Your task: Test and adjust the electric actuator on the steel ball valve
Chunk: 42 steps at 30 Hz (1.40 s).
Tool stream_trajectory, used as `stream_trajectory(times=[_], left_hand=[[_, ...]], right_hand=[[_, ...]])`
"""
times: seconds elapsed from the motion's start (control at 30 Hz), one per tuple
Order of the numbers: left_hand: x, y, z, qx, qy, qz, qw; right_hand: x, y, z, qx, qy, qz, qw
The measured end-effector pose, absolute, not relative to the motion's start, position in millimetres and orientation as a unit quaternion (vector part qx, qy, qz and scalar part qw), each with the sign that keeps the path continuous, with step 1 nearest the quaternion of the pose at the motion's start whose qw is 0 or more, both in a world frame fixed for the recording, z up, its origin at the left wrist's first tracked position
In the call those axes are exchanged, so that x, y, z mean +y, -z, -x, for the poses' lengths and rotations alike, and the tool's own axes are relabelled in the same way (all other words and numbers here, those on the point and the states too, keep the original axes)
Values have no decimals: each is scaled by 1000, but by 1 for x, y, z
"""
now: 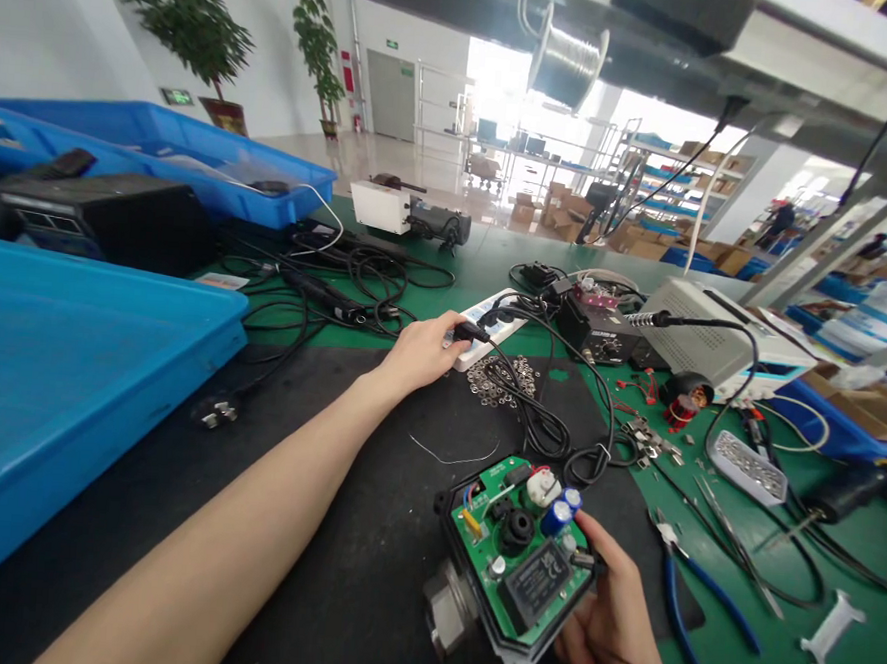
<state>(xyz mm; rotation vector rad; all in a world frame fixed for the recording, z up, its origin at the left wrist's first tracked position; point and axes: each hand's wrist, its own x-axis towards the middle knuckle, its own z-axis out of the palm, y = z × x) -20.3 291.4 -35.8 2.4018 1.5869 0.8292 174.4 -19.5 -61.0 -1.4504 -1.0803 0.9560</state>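
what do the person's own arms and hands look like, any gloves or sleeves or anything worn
Both the left hand and the right hand are bare, without gloves. The left forearm shows no sleeve, watch or bracelet. No ring can be seen, though some fingers are hidden. The right forearm is out of view.

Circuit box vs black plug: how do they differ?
Size: the circuit box is far bigger than the black plug.
Look: the circuit box is open, showing a green board with mixed parts; the black plug is plain.
Place: the right hand holds the circuit box up close; the left hand has the black plug at the white power strip.
Shared: both are hand-held.
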Motion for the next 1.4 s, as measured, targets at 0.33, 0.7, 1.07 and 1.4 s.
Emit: stream_trajectory(times=[0.33, 0.7, 1.07, 1.4], left_hand=[[286, 38, 19, 547, -279, -784, 89], [280, 43, 12, 577, -288, -757, 102], [275, 23, 16, 558, -291, -768, 117], [142, -80, -3, 413, -481, -700, 330]], right_hand=[[-20, 38, -168, -448, -394, 624, 505], [-21, 20, -162, -446, -378, 640, 498], [-21, 23, -164, -474, -375, 642, 472], [-19, 37, -178, -543, -307, 619, 477]])
